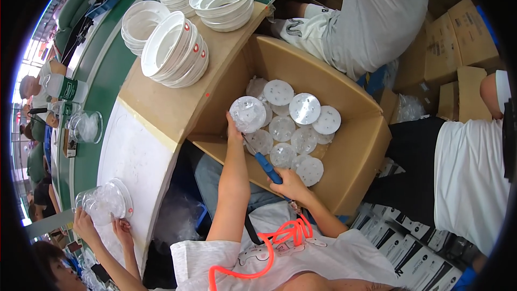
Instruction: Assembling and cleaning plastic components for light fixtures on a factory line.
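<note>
From the head view, the left grip point(233, 129) holds a clear round piece point(247, 114) by its lower edge, with part of the fingers hidden, over the left side of an open cardboard box point(309, 67). The right grip point(291, 183) is wrapped around a blue air gun point(267, 167), its thin nozzle angled up toward that piece; an orange hose point(237, 275) trails below. More round pieces point(305, 109) lie piled inside the box. On the table point(142, 140) to the left stand stacked white rings point(175, 54), and a co-worker's hands point(86, 226) touch a clear tub point(102, 205).
</note>
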A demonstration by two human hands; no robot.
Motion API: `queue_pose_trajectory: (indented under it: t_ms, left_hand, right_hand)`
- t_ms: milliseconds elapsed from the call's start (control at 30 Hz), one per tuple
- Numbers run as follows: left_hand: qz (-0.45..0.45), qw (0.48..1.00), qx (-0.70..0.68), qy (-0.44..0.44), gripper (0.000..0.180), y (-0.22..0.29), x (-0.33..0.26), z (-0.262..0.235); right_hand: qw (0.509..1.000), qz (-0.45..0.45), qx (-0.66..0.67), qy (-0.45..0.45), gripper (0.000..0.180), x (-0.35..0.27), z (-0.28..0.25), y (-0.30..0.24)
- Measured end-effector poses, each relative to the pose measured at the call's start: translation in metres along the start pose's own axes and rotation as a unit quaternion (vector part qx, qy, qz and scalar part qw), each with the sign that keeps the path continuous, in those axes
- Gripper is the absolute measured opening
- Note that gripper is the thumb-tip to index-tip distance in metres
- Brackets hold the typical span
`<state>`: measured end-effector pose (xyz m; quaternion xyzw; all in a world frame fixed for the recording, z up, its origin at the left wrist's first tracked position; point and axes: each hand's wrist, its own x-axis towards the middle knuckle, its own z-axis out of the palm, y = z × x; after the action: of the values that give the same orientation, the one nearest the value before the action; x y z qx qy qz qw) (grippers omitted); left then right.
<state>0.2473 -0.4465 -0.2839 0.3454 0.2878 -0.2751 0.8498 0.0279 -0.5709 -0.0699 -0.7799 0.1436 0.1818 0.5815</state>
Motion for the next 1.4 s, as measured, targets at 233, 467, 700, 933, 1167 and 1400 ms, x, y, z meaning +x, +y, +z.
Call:
queue_pose_trajectory:
  t_ms: [233, 467, 700, 933, 1167, 1400]
  left_hand:
    - [0.011, 1.0, -0.016, -0.021, 0.057, 0.005, -0.003, 0.007]
    - [0.003, 1.0, -0.016, 0.002, 0.057, -0.006, -0.002, 0.014]
    - [-0.024, 0.997, -0.069, -0.025, 0.059, 0.006, -0.001, 0.009]
    - [-0.028, 0.997, -0.068, 0.007, 0.059, -0.003, 0.007, 0.004]
    - [0.04, 0.997, -0.005, 0.072, 0.064, 0.008, 0.008, -0.007]
    - [0.032, 0.993, 0.082, 0.077, 0.073, -0.002, -0.014, 0.021]
  right_hand:
    - [1.0, -0.003, -0.027, 0.012, 0.024, -0.003, 0.001, 0.001]
    - [0.999, 0.022, -0.029, 0.015, 0.025, -0.002, 0.002, 0.005]
    - [0.997, 0.056, 0.026, 0.047, 0.023, -0.013, -0.005, 0.01]
    - [0.993, 0.084, 0.053, 0.069, 0.024, -0.01, -0.011, 0.018]
    - [0.999, 0.023, -0.005, 0.05, 0.025, -0.013, -0.01, -0.024]
    - [0.997, 0.014, -0.059, 0.042, 0.025, -0.009, -0.019, -0.03]
